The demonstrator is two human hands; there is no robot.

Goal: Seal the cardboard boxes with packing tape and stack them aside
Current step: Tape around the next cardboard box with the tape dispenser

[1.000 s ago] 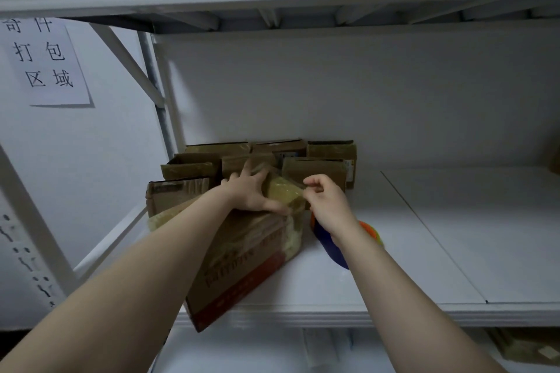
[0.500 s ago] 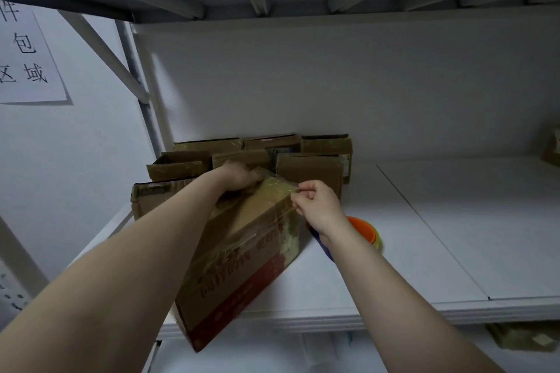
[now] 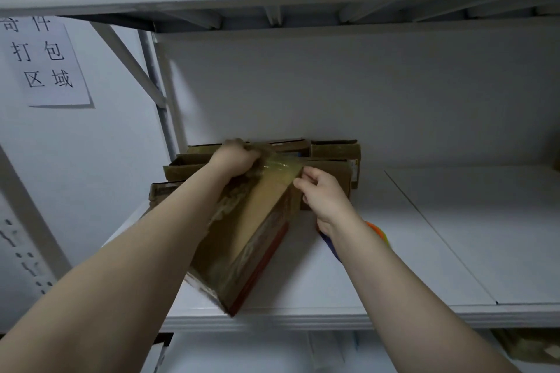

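Cardboard box [image 3: 251,239] mid-sealing: left hand [image 3: 235,157] clutches far edge, right hand [image 3: 321,191] pinches tape [image 3: 281,168] at corner. Next, likely: press tape flat.

Dim, cool light; wide-angle bending at edges, motion blur mid-frame.

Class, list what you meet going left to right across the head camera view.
Paper sign, shelf upright, left hand, right hand, orange and blue object behind the right wrist. The cardboard box and its tape overlap the hands: omitted.
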